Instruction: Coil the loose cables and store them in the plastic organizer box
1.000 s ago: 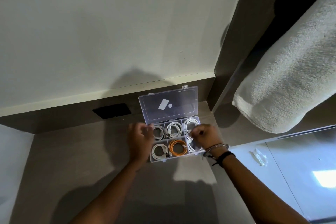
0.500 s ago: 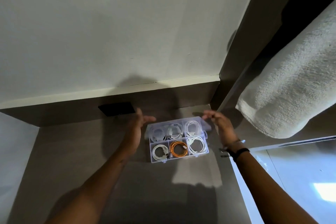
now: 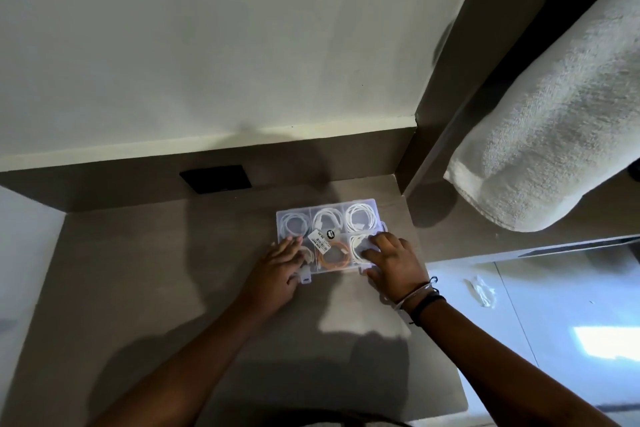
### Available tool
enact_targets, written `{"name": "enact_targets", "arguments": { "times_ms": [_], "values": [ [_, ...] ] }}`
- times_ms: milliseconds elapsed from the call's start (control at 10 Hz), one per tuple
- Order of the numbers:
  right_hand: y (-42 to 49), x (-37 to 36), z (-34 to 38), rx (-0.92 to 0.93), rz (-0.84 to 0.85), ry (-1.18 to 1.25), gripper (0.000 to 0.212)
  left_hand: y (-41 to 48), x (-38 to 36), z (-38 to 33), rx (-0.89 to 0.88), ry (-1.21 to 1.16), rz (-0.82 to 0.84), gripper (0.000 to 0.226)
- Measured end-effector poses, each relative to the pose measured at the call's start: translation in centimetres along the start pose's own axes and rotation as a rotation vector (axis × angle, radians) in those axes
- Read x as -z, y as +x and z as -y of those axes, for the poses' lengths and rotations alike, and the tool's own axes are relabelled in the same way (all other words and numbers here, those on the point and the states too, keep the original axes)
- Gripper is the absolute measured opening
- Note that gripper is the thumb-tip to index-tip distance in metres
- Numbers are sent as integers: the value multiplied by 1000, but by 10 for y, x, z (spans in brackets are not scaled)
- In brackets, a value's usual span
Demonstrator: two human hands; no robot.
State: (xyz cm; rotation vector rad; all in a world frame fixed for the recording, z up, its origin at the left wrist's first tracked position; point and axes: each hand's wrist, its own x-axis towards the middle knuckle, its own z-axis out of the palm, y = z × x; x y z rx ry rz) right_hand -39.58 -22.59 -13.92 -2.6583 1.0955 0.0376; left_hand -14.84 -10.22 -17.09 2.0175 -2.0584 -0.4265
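Clear lid point(image 3: 329, 218) now shut; both hands' fingers point(image 3: 375, 255) press flat, spread.

A dim grey-brown desk point(image 3: 145, 288) meets a pale wall point(image 3: 207, 45); a towel point(image 3: 554, 135) hangs right.

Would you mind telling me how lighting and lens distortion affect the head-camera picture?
In the head view, the grey-brown desk surface is dim, with arm shadows across it; a bright patch glares on the glossy white floor; the wide lens bends the cream wall ledge; the clear plastic organizer box looks hazy under its lid.
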Motion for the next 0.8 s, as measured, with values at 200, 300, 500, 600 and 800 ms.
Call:
{"name": "enact_targets", "arguments": {
  "times_ms": [200,300,500,600,800],
  "values": [
    [-2,-5,0,44,24,-44,39,0,-2,4,32,-29,2,63],
    [-2,-11,8,40,12,-79,33,1,-13,-4,19,50,-72,49],
    [0,-22,11,31,2,-135,26,0,-26,-4,-76,202,-116,48],
    [-1,-18,13,45,31,-137,25,-2,-19,-10,-63,217,-89,51],
    [-16,18,19,31,-82,-60,29,-16,15,-11,50,150,-187,69]
  ]
}}
